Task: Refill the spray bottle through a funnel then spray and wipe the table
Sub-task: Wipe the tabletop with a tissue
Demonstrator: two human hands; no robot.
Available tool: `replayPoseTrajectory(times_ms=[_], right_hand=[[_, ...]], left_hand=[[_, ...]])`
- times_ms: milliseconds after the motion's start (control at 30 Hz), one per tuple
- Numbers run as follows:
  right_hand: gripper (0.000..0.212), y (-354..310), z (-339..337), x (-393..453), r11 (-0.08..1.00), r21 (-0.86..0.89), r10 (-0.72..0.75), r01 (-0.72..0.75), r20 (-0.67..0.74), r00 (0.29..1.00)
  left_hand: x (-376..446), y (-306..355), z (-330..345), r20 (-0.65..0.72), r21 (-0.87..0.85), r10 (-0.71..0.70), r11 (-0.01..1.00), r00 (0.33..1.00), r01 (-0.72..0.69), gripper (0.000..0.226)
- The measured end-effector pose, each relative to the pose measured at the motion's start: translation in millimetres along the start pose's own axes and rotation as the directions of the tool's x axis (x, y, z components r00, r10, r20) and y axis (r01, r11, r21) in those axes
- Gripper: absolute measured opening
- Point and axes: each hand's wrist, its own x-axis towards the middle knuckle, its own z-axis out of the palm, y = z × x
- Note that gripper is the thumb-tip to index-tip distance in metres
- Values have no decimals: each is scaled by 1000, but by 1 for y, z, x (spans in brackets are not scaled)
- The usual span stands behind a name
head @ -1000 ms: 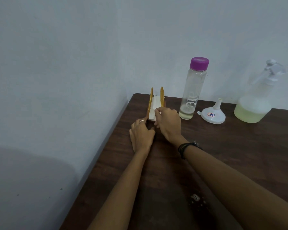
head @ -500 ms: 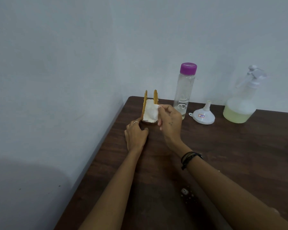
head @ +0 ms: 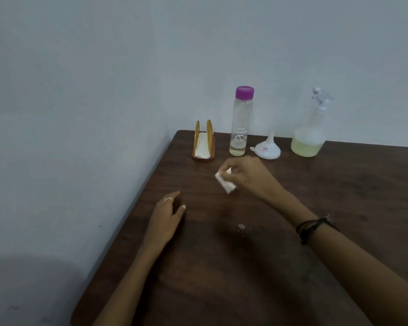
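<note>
The tissue (head: 224, 182) is up off the table (head: 339, 208), pinched in the fingertips of the right hand (head: 247, 176), folded and dangling just above the dark wood a little in from the far edge. The left hand (head: 166, 215) lies flat and loose on the surface near the left edge, fingers slightly apart, holding nothing.

Behind the tissue, along the far edge, stand the gold napkin holder (head: 203, 144) at the far-left corner with more tissues in it, then the clear water bottle (head: 241, 123) with its purple cap on, the white funnel (head: 267, 148) resting mouth-down, and the spray bottle (head: 312, 130) furthest right, holding some yellowish liquid.

Now the risks. The wipe looks imminent, and the table shows no obvious wet sheen (though the blur makes that hard to judge), so a dry tissue may only drag across the grain and shred. A small pale speck with crumbs (head: 241, 226) sits mid-table; a careless sweep could push it off the left edge. A wide stroke toward the far edge could clip the tall, narrow water bottle and topple it into the funnel.
</note>
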Motion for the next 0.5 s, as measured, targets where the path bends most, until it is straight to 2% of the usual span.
replayPoseTrajectory(times_ms=[67,100,133,167,233,300,400,500], right_hand=[[18,-2,17,-17,968,-249,60,15,292,955],[20,-2,27,-24,939,-344,119,11,354,928],[22,-1,36,-29,919,-393,162,-18,335,928],[23,0,43,-32,922,-380,181,-73,258,949],[28,-1,53,-37,946,-273,183,-172,15,983],[32,-6,60,-34,955,-208,182,-210,-145,973],[40,-9,76,-23,944,-133,285,-304,-145,948],[66,-5,97,-11,877,-162,446,-453,-77,892]], left_hand=[[-22,-9,-2,-22,82,36,996,999,-34,48],[-30,-11,-1,-31,114,47,993,998,-43,47],[-36,-11,-1,-34,148,58,988,998,-52,47],[-41,-11,1,-45,189,77,980,996,-68,47],[-49,-11,4,-66,280,98,957,993,-76,47],[-52,-11,8,-90,328,115,941,989,-80,47],[-55,-9,7,-84,338,103,939,991,-69,47],[-55,-10,5,-76,321,103,944,992,-74,47]])
